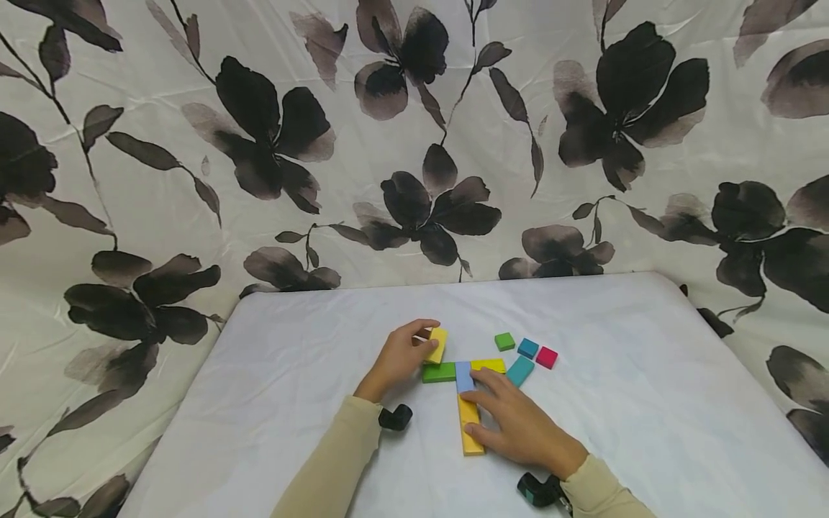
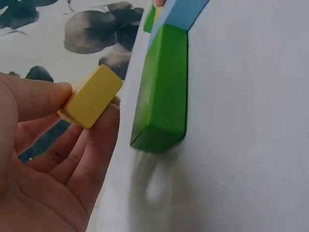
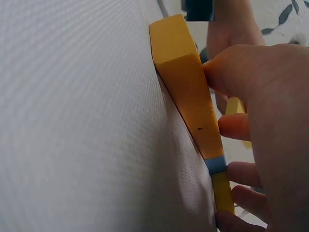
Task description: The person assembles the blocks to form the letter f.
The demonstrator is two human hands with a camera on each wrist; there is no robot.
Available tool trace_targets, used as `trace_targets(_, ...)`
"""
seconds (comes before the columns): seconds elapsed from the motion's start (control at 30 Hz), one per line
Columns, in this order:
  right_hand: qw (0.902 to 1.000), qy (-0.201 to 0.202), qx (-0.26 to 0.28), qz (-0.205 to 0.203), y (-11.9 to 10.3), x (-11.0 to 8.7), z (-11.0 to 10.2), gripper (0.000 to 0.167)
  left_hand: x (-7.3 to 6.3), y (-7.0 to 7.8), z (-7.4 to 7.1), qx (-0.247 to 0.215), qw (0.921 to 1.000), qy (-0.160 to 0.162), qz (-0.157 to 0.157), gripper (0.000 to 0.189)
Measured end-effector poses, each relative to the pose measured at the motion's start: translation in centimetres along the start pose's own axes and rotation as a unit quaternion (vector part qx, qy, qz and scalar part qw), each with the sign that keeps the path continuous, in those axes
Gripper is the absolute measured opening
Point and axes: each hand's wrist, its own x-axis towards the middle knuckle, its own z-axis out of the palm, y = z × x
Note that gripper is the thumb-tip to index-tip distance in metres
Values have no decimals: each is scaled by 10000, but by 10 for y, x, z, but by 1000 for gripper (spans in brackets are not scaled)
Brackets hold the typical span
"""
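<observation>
My left hand (image 1: 400,354) pinches a yellow block (image 2: 95,95) between thumb and fingers, holding it up beside a long green block (image 2: 161,92). On the table the green block lies with its right end at a light blue block (image 1: 463,375). To the other side of the blue one extends a flat yellow block (image 1: 487,365). An orange-yellow block (image 1: 471,432) runs from the blue block toward me, so the group forms a T. My right hand (image 1: 521,424) rests over the T with fingers spread, its thumb and fingertips touching the top of the orange-yellow block and the pieces beyond.
Right of the T lie a teal block (image 1: 521,370), a small green block (image 1: 504,342), a blue block (image 1: 527,348) and a red block (image 1: 547,357). A white cloth covers the table (image 1: 272,403). Behind it hangs a floral curtain (image 1: 363,158).
</observation>
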Motion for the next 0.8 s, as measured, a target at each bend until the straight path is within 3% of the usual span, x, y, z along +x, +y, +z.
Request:
trace_targets(0.5, 10000, 54, 54, -30, -1, -1, 1, 51, 6, 3, 10, -164, 9997, 62, -180, 36)
trace_targets(0.8, 9999, 95, 80, 23, 0, 0, 2, 52, 11, 7, 14, -570, 9974, -60, -447, 37)
